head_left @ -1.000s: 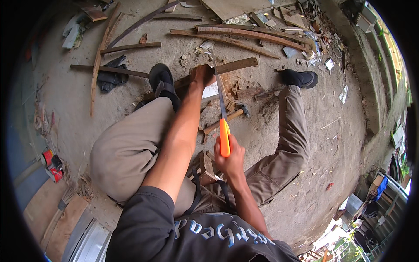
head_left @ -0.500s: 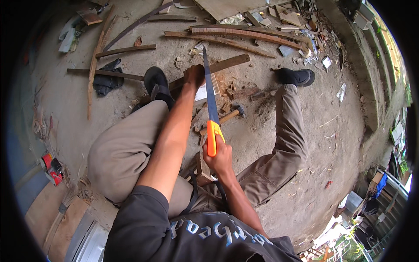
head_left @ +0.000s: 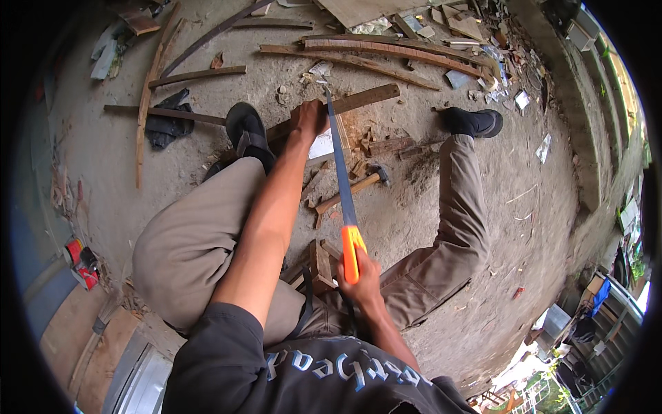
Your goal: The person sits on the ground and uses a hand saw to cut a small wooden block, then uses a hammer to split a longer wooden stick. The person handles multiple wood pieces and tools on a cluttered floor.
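My right hand (head_left: pixel 362 277) is closed around the orange and yellow handle of a handsaw (head_left: pixel 340 162). Its long dark blade points away from me, and the tip end lies across a wooden board (head_left: pixel 372 98). Just left of the blade, my left hand (head_left: pixel 309 120) grips the board and bears down on it; its fingertips are partly hidden. The board slants up to the right, its lower left end beside my left shoe (head_left: pixel 246 129). Under it, a pale block with a white face (head_left: pixel 321 145) shows, with sawdust around it.
A hammer (head_left: pixel 357 188) with a wooden handle lies right of the blade, among wood scraps (head_left: pixel 390 145). Long wooden strips (head_left: pixel 393 52) lie farther off. A black plastic bag (head_left: pixel 169 124) is at the left. Between my legs stands a small wooden piece (head_left: pixel 320 265).
My right hand has drawn the saw back toward me and slightly right, so less of the blade reaches past the board. My left hand stays on the board.
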`<state>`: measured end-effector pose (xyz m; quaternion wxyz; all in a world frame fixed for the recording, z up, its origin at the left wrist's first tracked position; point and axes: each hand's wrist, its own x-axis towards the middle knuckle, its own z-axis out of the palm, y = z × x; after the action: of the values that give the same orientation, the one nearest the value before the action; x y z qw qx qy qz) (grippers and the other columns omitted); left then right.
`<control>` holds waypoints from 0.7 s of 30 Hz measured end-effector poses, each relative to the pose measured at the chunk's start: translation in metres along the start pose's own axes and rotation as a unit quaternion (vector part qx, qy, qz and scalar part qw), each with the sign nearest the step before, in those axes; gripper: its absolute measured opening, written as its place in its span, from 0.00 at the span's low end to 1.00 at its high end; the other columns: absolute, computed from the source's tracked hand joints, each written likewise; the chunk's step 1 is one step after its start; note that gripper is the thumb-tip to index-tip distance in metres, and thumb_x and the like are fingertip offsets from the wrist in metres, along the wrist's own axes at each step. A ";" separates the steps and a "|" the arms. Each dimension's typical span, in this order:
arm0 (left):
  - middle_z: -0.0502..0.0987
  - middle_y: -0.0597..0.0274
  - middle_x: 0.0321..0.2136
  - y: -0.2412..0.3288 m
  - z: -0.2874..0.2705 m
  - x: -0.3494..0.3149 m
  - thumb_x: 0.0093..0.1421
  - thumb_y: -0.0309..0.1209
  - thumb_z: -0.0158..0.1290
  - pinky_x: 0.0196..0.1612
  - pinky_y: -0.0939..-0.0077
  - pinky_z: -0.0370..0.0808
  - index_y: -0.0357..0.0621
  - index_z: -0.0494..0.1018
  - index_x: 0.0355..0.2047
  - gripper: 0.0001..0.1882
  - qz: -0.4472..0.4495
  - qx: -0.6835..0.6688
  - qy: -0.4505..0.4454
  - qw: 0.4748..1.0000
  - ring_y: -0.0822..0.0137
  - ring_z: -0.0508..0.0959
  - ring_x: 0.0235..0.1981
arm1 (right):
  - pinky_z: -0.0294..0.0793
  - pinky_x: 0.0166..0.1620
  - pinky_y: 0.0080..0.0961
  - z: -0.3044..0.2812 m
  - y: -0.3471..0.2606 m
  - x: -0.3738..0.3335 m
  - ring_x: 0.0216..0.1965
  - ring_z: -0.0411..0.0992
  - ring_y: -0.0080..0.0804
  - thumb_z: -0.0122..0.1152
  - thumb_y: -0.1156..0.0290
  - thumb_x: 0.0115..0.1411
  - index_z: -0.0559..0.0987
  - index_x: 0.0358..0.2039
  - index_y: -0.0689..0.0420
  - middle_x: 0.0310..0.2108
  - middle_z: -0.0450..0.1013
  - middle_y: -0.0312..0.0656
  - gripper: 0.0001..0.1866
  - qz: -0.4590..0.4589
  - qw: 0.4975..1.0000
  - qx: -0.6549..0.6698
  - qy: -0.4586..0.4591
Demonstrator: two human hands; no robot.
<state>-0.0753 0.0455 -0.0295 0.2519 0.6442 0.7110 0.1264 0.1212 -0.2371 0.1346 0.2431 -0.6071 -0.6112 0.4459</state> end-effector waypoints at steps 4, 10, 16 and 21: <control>0.80 0.42 0.32 -0.007 0.019 -0.001 0.53 0.36 0.50 0.38 0.55 0.76 0.44 0.81 0.29 0.13 -0.033 0.022 -0.011 0.999 0.46 0.81 0.37 | 0.76 0.30 0.35 -0.017 -0.014 0.012 0.26 0.77 0.50 0.63 0.72 0.49 0.74 0.28 0.61 0.23 0.74 0.49 0.08 0.041 0.999 0.001 0.015; 0.81 0.48 0.36 0.020 -0.015 0.001 0.54 0.40 0.50 0.40 0.58 0.78 0.46 0.82 0.32 0.15 -0.075 0.061 -0.092 0.991 0.49 0.82 0.39 | 0.75 0.29 0.29 0.003 -0.024 0.080 0.23 0.77 0.43 0.61 0.74 0.50 0.74 0.27 0.61 0.20 0.73 0.48 0.06 0.008 0.999 -0.009 0.042; 0.76 0.55 0.43 -0.033 0.065 0.024 0.51 0.34 0.50 0.47 0.69 0.73 0.45 0.71 0.44 0.18 -0.072 0.010 -0.114 0.991 0.58 0.75 0.47 | 0.72 0.26 0.27 -0.017 -0.024 0.018 0.18 0.74 0.33 0.59 0.74 0.52 0.73 0.25 0.62 0.17 0.71 0.44 0.05 0.016 0.999 -0.044 0.022; 0.80 0.44 0.23 0.011 -0.009 0.001 0.38 0.29 0.54 0.33 0.57 0.78 0.40 0.80 0.19 0.08 -0.052 -0.032 -0.037 0.997 0.45 0.82 0.28 | 0.67 0.23 0.28 0.012 -0.021 0.123 0.15 0.69 0.37 0.60 0.73 0.54 0.72 0.26 0.62 0.16 0.69 0.46 0.07 -0.036 0.997 -0.042 0.056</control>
<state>-0.0706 0.0490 -0.0159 0.3049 0.6023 0.7291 0.1124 0.0822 -0.1196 0.1163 0.2671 -0.6180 -0.6366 0.3762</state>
